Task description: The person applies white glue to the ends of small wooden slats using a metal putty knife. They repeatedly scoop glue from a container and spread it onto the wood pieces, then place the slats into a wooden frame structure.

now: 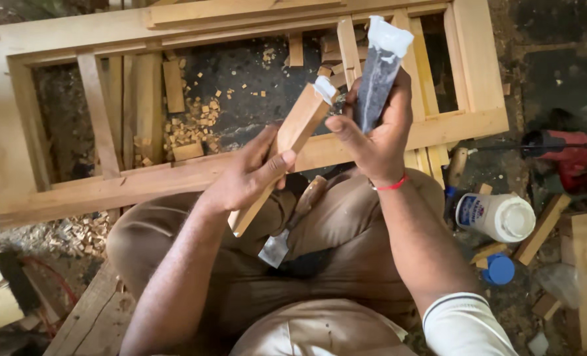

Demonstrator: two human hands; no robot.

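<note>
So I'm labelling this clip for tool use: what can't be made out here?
- Head view: the glue pouch nozzle, hidden behind the right hand.
- The chisel handle's top, covered by the wooden piece and left hand.
- The red power tool at right, blurred.
</note>
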